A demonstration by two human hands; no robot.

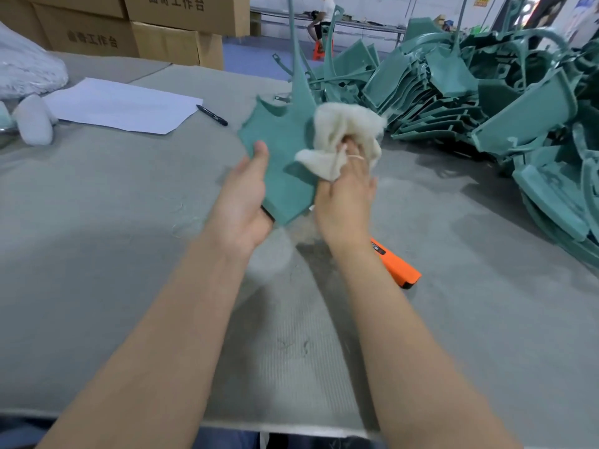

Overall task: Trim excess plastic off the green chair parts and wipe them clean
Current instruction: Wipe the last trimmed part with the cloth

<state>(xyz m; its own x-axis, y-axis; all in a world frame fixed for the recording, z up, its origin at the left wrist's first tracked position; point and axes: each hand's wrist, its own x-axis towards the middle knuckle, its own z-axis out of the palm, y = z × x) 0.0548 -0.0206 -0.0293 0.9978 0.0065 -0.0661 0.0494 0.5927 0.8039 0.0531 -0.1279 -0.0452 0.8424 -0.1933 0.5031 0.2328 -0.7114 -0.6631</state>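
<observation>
1. A grey table (129,222) fills most of the view.
2. A heap of green chair parts (486,108) lies along the table's far right side.
3. Cardboard boxes (162,37) are stacked behind the table's far left.
4. A white paper sheet (123,105) lies flat at the left.
5. One green chair part (282,150) is held above the table's middle.
6. The left hand (243,202) grips its lower edge, thumb on top.
7. The right hand (346,196) clutches a bunched cream cloth (343,131) against the part.
8. An orange tool (395,267) lies under the right wrist.
9. A black pen (211,115) rests beside the paper.
</observation>
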